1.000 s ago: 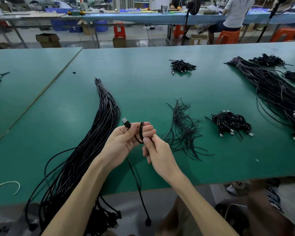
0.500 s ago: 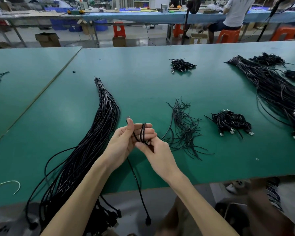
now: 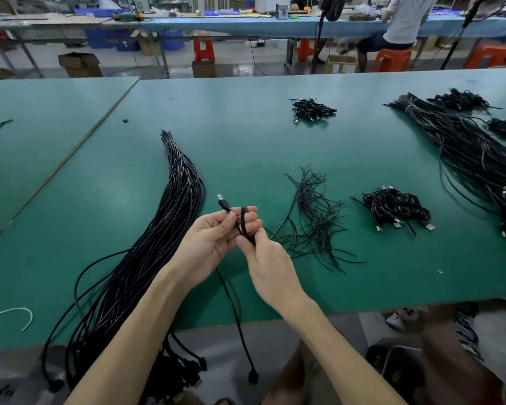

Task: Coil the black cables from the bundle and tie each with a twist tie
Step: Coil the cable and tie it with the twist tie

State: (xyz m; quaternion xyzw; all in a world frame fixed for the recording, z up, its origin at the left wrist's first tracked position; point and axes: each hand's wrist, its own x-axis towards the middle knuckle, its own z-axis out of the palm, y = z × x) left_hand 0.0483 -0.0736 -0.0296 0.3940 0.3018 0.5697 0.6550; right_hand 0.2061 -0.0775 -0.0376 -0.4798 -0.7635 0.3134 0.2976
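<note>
Since the earlier frame the plug (image 3: 222, 201) has swung up clear of the left hand (image 3: 214, 238); at frame centre, cable (image 3: 244, 219) loops wrap its curled fingers (image 3: 252, 225), while the right hand (image 3: 268, 267) pinches the cable just below, above the table (image 3: 246, 141)

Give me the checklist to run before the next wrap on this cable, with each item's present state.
1. Left hand grips the loops of the cable: ok.
2. USB plug sticks out clear of the loops: ok.
3. Right hand pinches the cable just below the loops: ok.
4. Whole length coiled: not ok; the end connector hangs below the edge of the table.
5. Twist ties lie close by, right of the hands: ok.
</note>
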